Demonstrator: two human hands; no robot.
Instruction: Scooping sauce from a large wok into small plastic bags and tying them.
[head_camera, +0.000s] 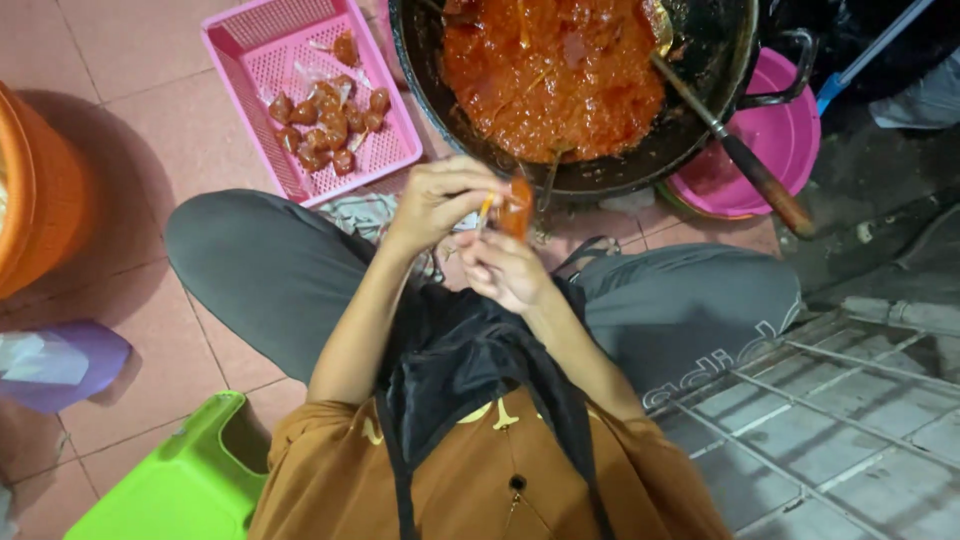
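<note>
My left hand (440, 200) and my right hand (505, 268) meet in front of me, over my lap. Between their fingers they pinch a small clear plastic packet of red sauce (517, 207). A thin yellowish band (487, 208) shows at my left fingertips, right beside the packet. My right hand sits just below the packet, fingers curled toward it. Straight ahead of my hands stands a big black wok (700, 60) full of the same red sauce.
A ladle with a wooden handle (745, 165) rests in the wok, above a pink bowl (785, 140). A pink basket (300, 40) at the far left holds several filled packets. An orange bucket (30, 190), a purple bag (60, 365), a green stool (180, 480) and a metal grate (830, 400) surround me.
</note>
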